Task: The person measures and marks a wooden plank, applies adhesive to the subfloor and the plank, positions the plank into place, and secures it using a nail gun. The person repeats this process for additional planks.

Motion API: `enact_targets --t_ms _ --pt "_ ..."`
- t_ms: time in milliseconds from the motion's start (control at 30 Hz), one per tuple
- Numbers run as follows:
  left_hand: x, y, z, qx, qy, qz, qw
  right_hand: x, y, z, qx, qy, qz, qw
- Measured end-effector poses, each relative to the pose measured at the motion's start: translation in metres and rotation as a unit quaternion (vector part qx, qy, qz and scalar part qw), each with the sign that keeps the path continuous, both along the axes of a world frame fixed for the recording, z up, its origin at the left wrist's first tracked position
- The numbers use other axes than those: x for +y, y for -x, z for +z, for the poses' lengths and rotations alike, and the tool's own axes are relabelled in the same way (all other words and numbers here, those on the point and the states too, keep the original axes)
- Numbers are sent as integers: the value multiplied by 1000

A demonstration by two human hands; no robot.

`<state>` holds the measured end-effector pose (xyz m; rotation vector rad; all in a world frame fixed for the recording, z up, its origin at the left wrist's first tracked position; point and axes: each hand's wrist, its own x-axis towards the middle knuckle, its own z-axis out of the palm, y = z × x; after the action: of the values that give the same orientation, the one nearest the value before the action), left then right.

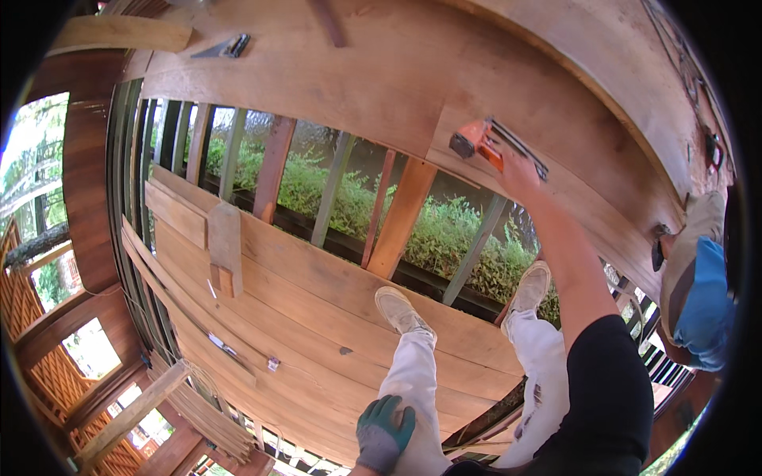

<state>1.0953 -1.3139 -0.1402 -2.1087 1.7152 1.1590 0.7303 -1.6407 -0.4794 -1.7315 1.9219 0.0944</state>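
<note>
My bare right hand (520, 174) is wrapped round the handle of an orange nail gun (479, 139) with a long dark magazine. The tool is over the wide wooden boards (548, 119) on the far side of the gap, near a seam between them. My left hand (384, 432), in a grey and green work glove, rests on my left thigh with its thumb apart and nothing in it. My feet stand apart at the near edge of the gap, the left one on the near planks (317, 285).
Joists (329, 190) cross the open gap, with plants and water below. A hand saw (226, 47) lies on the far boards. Loose wood blocks (226, 246) and a level-like tool (222, 344) lie on the near planks. Another person (702, 285) crouches at the right.
</note>
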Motion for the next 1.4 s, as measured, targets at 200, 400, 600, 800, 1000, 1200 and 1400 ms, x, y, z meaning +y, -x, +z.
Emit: enact_targets --t_ms 200,400,600,800,1000,1200,1400 --pt "-20 -20 -2 20 -27 -90 995 122 4 173 -48 -70 -138 987" --pt "-68 -69 -4 61 -146 -228 961 341 -19 361 -30 -173 -375 910" --pt "-145 -212 21 -64 -146 -505 848 542 -125 507 -106 -8 -610 785" --pt "-219 -212 38 -334 -131 -641 679 700 -281 535 -95 146 -778 604" --pt "-194 -14 22 -115 13 -824 555 855 -378 591 -7 100 -821 562" --pt "120 162 134 163 -5 -664 730 1058 -475 672 119 -70 -790 597" --pt "260 189 142 42 -44 -727 684 1207 -500 737 222 -107 -784 569"
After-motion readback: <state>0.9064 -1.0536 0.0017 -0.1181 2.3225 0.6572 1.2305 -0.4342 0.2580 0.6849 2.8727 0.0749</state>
